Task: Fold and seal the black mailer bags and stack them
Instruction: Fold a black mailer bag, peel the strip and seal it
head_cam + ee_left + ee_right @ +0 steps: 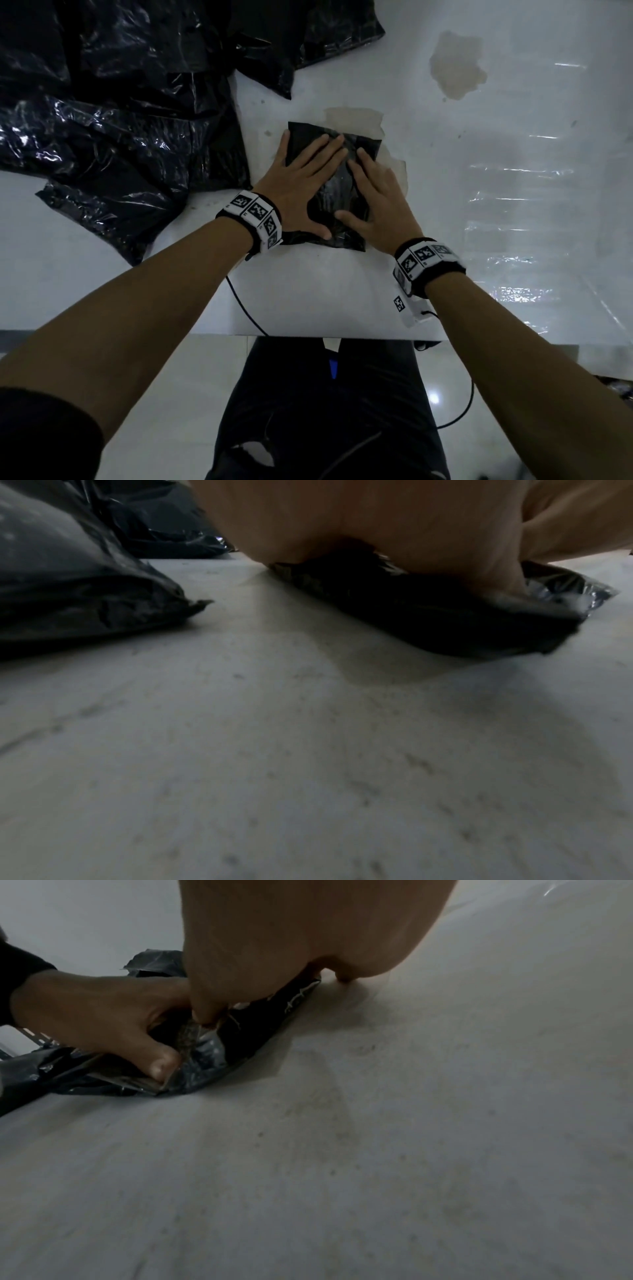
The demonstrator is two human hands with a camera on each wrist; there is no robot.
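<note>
A folded black mailer bag (337, 192) lies flat on the white table (308, 294), near its front edge. My left hand (301, 178) presses flat on the bag's left half with fingers spread and straight. My right hand (376, 195) presses flat on its right half, thumb stretched toward the left thumb. In the left wrist view the palm (394, 520) bears down on the crinkled bag (428, 615). In the right wrist view the right palm (308, 928) sits on the bag (212, 1053), and the left hand's thumb (161, 1064) presses its near edge.
A heap of loose shiny black mailer bags (113, 113) covers the table's far left, seen also in the left wrist view as a black bag (68, 588). Brownish stains (457, 65) mark the table behind the folded bag. Clear plastic film (534, 192) lies at right. A cable (246, 308) hangs over the front edge.
</note>
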